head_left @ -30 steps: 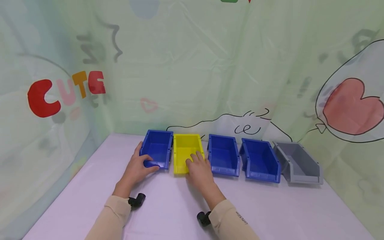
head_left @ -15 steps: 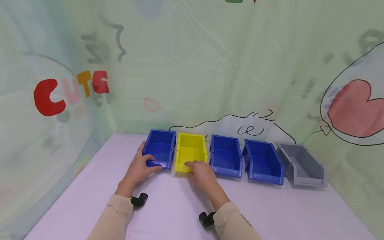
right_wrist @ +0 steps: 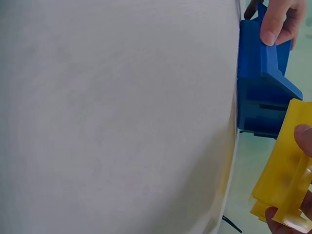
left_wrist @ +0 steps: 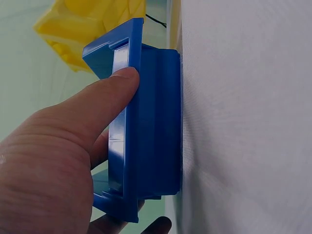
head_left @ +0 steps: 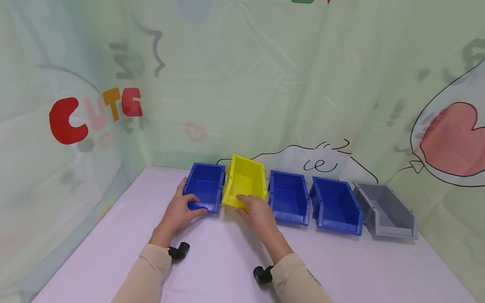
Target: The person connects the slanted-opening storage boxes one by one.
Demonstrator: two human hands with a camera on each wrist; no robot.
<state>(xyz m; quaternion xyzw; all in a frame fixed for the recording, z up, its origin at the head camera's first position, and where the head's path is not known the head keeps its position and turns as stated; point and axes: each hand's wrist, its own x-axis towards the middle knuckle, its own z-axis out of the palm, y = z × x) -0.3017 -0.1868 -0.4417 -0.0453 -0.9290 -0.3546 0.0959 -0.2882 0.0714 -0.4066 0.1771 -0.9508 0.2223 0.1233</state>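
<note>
In the head view my left hand (head_left: 179, 212) grips the front left corner of the leftmost blue storage bin (head_left: 204, 187), which stands on the table. The left wrist view shows the thumb (left_wrist: 124, 80) over the front rim of this blue bin (left_wrist: 158, 126). My right hand (head_left: 259, 216) pinches the front lip of a yellow storage bin (head_left: 246, 179), thumb in front and fingers inside. Tilted and raised off the table, the yellow bin (right_wrist: 280, 170) hangs beside the blue one in the right wrist view. Both bins show nothing inside.
Right of the yellow bin stand a blue bin (head_left: 289, 195), another blue bin (head_left: 337, 206) and a grey bin (head_left: 386, 210) in a row. A printed curtain (head_left: 242, 84) rises behind the white table (head_left: 219, 261).
My right hand has moved from inside the yellow bin to its front lip and lifted it, tilting it. The left hand stays on the blue bin; the head view has shifted slightly.
</note>
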